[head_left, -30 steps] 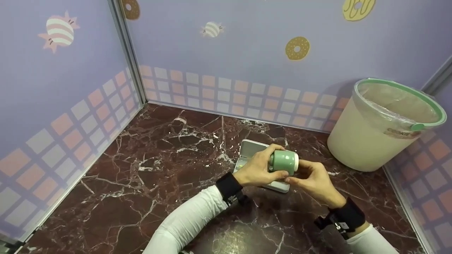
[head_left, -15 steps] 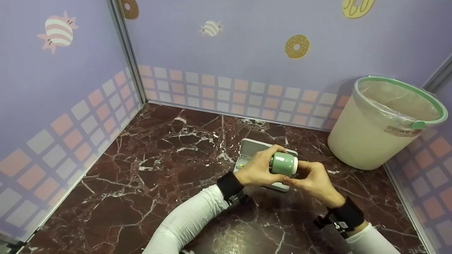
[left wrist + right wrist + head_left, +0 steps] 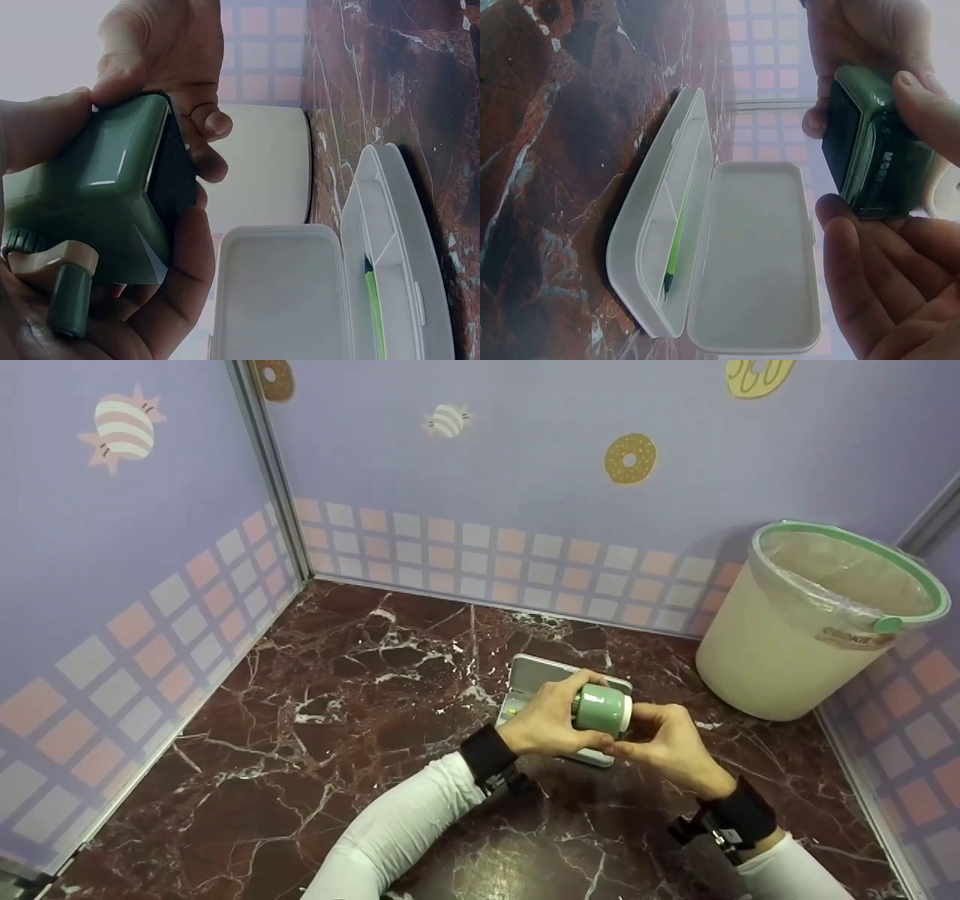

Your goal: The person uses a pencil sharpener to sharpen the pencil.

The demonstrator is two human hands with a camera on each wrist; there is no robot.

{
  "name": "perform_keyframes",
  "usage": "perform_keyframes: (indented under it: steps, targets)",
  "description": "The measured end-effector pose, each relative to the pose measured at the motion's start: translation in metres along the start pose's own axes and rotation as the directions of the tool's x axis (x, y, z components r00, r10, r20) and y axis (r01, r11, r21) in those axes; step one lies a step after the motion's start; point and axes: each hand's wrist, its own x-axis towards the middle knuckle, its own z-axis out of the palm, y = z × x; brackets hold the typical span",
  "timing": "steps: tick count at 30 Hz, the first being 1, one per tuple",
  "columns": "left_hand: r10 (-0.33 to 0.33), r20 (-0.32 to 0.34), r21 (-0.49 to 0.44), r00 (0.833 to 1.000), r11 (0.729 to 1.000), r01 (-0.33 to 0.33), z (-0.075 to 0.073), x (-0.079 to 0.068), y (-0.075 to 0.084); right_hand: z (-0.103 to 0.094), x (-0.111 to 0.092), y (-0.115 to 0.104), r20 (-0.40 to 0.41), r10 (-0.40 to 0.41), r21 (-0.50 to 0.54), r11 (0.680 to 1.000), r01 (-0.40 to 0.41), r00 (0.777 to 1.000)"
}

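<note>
A green hand-crank pencil sharpener point(image 3: 600, 710) lies sideways in my left hand point(image 3: 549, 721), whose fingers and thumb grip it from the left. Its crank handle point(image 3: 71, 300) shows beside the left palm in the left wrist view. At the sharpener's pale right end, my right hand point(image 3: 673, 748) pinches with thumb and fingers; the right thumb tip meets the left one. Just below and behind both hands, a white pencil case point(image 3: 754, 255) lies with its lid raised. Inside one compartment is a bright green pencil point(image 3: 676, 240) with a dark tip. The hands partly cover the case in the head view.
A cream bin point(image 3: 787, 652) with a green rim and a plastic liner stands at the back right. Patterned purple walls point(image 3: 480, 472) enclose the dark red marble tabletop point(image 3: 247, 795) at the back and both sides.
The sharpener has tipped and dropped very slightly in the left hand. The right thumb has shifted a little left against the left thumb. Over the last half second almost nothing moves.
</note>
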Motion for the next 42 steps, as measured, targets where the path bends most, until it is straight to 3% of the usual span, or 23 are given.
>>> perform_keyframes:
  steps: [7,17,23,33,42]
  targets:
    - [0.002,0.002,-0.026,1.0,1.0,-0.002,-0.001,-0.002,-0.004,-0.003,-0.001,0.001,0.05,0.009,0.061,0.998,-0.012,0.999]
    - [-0.018,-0.037,-0.003,0.999,1.0,0.018,-0.003,-0.006,-0.007,-0.008,-0.004,0.002,0.076,0.035,0.049,0.998,-0.039,0.997]
    - [-0.048,-0.055,-0.007,0.997,0.999,0.048,-0.007,-0.01,-0.011,-0.017,-0.009,0.005,0.054,0.069,0.042,0.997,-0.071,0.996]
    - [-0.081,-0.085,0.006,0.993,0.997,0.082,-0.011,-0.018,-0.02,-0.039,-0.015,0.009,-0.02,0.043,-0.092,0.995,-0.045,0.999]
    - [-0.101,-0.095,0.021,0.99,0.994,0.103,-0.01,-0.02,-0.022,-0.066,-0.006,-0.006,-0.098,0.027,-0.146,0.988,-0.041,0.995]
